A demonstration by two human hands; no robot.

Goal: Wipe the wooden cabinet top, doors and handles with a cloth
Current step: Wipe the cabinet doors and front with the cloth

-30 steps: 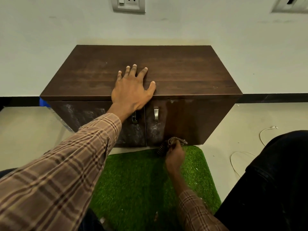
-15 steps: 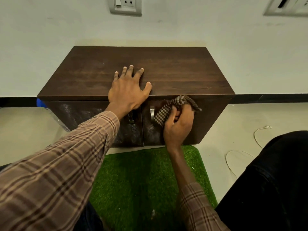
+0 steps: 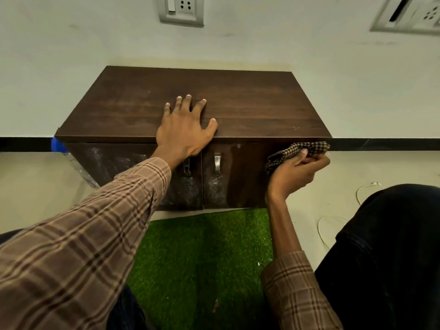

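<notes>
A low dark wooden cabinet (image 3: 250, 103) stands against the white wall, with two doors and two metal handles. My left hand (image 3: 183, 129) lies flat, fingers spread, on the front edge of the top, above the left handle (image 3: 187, 168). The right handle (image 3: 217, 163) is in plain sight. My right hand (image 3: 297, 170) grips a crumpled brown checked cloth (image 3: 297, 151) and presses it against the upper right corner of the right door (image 3: 240, 177). White dusty smears cover the left door (image 3: 114, 163) and the lower left of the right door.
A green artificial grass mat (image 3: 202, 258) lies on the floor before the cabinet. A white cable (image 3: 362, 189) curls on the floor at the right, beside my dark trouser leg (image 3: 392, 246). A blue-capped plastic bottle (image 3: 59, 148) sticks out behind the cabinet's left side. Wall sockets (image 3: 181, 8) sit above.
My right hand with the cloth rose from the door's bottom edge to its top, then slid right to the upper right corner. My left hand stayed on the top.
</notes>
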